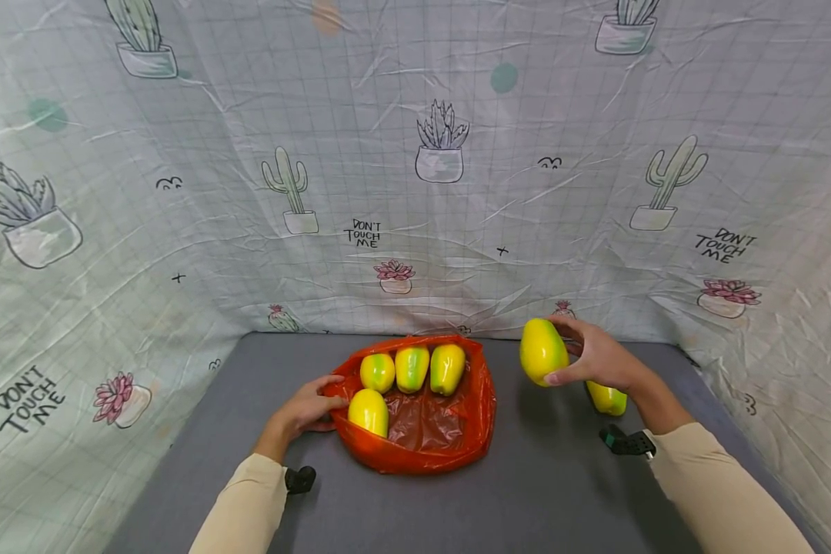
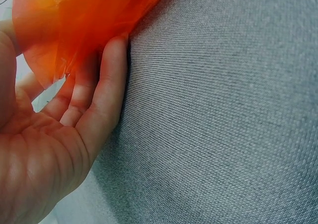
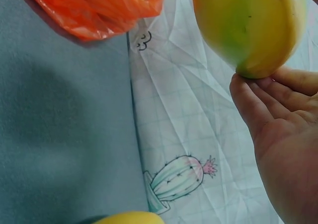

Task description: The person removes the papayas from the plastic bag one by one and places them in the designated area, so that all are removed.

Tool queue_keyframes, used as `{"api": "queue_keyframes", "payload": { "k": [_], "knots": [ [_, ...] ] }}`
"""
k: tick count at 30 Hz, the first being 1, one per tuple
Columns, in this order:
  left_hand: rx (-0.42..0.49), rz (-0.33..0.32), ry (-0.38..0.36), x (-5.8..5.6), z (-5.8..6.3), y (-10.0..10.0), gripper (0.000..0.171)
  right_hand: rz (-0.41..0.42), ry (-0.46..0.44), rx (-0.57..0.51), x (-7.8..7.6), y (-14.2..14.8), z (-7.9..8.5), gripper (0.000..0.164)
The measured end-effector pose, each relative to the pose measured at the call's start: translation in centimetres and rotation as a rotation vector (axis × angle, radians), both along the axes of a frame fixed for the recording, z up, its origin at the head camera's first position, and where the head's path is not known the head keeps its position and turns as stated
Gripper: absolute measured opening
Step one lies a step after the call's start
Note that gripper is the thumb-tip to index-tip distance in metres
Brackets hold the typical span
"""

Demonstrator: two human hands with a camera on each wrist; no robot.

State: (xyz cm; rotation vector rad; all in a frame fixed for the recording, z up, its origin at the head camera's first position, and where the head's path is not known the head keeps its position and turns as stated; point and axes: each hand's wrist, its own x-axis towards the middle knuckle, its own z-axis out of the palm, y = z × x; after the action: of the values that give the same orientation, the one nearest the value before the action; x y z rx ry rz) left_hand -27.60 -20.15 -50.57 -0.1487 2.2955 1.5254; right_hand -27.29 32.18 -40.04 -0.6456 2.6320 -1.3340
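My right hand holds a glossy yellow-green fruit, oval like a mango or papaya, up above the table to the right of the bag. In the right wrist view, fingertips press against the lower end of this fruit. A red plastic bag lies wide open on the table, with several similar fruits along its back and left inside. At the bag's left rim, my left hand grips the thin plastic between thumb and fingers. The left wrist view shows fingers against the orange-red film.
Another yellow-green fruit lies on the grey table beneath my right wrist, partly hidden by it. A patterned cloth with cactus drawings hangs behind the table and along both sides.
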Motion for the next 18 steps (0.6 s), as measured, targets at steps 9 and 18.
{"api": "queue_keyframes", "payload": {
  "k": [9, 18],
  "knots": [
    [-0.007, 0.004, -0.005, 0.0, 0.1, 0.0, 0.067, -0.015, -0.002, 0.02, -0.2, 1.1, 0.8, 0.1],
    [-0.019, 0.0, -0.015, 0.0, 0.2, 0.0, 0.068, -0.041, 0.0, 0.049, -0.4, 2.3, 0.5, 0.096]
  ]
}}
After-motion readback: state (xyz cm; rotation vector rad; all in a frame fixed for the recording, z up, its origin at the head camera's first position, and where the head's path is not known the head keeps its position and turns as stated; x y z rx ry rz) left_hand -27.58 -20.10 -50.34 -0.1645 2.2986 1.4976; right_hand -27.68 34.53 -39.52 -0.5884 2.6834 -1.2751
